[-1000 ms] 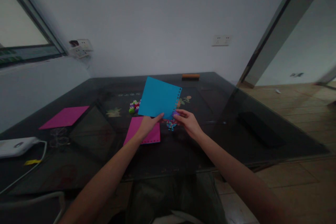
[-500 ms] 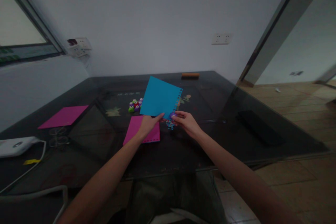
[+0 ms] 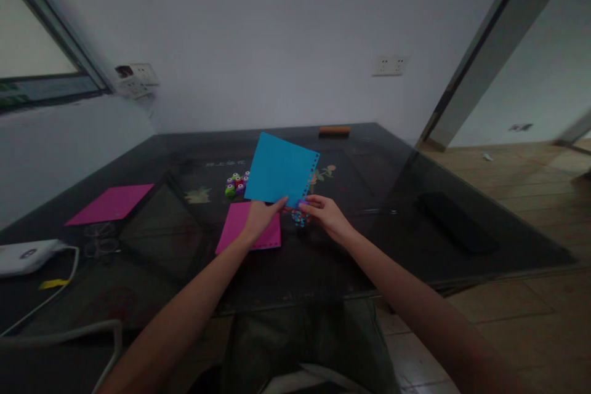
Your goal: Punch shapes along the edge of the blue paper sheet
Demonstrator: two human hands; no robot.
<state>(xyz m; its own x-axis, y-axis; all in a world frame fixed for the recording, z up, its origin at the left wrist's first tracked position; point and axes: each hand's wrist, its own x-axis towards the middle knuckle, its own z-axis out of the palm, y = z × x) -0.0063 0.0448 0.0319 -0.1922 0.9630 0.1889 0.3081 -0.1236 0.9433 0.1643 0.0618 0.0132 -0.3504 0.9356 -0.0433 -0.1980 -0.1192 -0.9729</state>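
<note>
My left hand (image 3: 259, 217) pinches the near edge of a blue paper sheet (image 3: 281, 168) and holds it tilted up above the dark table (image 3: 323, 258). A row of punched holes runs down the sheet's right edge. My right hand (image 3: 325, 213) grips a small purple punch (image 3: 302, 202) at the sheet's lower right corner. Small paper cut-outs (image 3: 300, 218) lie in a heap on the table just under that corner. A pink sheet (image 3: 249, 235) lies flat beneath my left hand.
A cluster of small coloured punches (image 3: 237, 184) sits behind the blue sheet. Another pink sheet (image 3: 111, 204) lies at the left. A white device (image 3: 25, 255) with a cable is at the left edge, an orange block (image 3: 335, 130) at the far edge, a dark flat object (image 3: 455, 221) at the right.
Both hands and the blue sheet stay almost where they were. The whole view has shifted slightly as my head moved.
</note>
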